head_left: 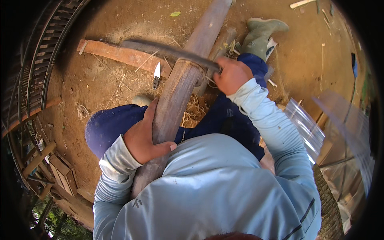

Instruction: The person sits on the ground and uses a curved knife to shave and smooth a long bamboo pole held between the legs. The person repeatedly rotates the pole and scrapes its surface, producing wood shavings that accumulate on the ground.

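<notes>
A long grey-brown bamboo pole (188,76) runs from my lap up toward the top of the view. My left hand (145,138) wraps around its lower part, close to my chest. My right hand (232,74) grips the handle of a long dark machete (168,50). Its blade lies across the pole and points left, blurred by motion, meeting the pole at a ringed joint.
A small knife (157,75) lies on the dirt ground left of the pole, beside a reddish wooden plank (120,54). My green boot (262,34) rests at the upper right. Clear plastic sheeting (308,128) sits at the right, wooden crates (62,170) at the lower left.
</notes>
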`<state>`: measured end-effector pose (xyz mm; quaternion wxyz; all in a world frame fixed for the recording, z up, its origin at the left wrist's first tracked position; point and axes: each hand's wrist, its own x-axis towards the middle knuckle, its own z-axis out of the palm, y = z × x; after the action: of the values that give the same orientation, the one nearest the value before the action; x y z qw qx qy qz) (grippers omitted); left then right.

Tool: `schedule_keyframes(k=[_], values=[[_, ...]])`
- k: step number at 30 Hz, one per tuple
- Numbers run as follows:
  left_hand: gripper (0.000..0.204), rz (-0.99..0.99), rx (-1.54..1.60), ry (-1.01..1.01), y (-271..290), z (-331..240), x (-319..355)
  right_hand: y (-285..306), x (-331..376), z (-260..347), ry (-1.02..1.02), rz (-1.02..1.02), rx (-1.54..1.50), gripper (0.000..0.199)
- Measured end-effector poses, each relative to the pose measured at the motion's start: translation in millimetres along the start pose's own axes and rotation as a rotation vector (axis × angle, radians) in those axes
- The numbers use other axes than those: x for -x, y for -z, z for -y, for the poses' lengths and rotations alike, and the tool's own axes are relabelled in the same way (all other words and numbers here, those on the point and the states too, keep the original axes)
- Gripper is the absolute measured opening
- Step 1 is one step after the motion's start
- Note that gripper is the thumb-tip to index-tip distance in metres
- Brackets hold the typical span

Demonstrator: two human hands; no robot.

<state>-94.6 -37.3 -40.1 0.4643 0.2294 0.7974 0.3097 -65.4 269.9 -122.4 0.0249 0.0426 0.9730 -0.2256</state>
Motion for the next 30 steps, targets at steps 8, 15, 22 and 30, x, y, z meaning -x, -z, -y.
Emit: schedule_keyframes(k=[8, 15, 22, 30], values=[[0.117, 0.002, 0.000, 0.034, 0.3, -6.3, 0.6, -0.4, 4.4, 11.7, 0.018, 0.025, -0.020, 0.020], [0.116, -0.017, -0.026, -0.001, -3.2, -5.1, 0.1, -0.7, 13.6, 10.6, 0.023, 0.009, -0.012, 0.021], [0.116, -0.005, -0.019, 0.006, -3.5, -7.3, 1.5, -0.3, 9.1, 4.7, -0.040, -0.009, 0.071, 0.018], [0.116, -0.019, -0.030, 0.004, -2.7, -5.9, 1.0, 2.3, 7.6, 9.9, 0.026, 0.043, 0.071, 0.019]])
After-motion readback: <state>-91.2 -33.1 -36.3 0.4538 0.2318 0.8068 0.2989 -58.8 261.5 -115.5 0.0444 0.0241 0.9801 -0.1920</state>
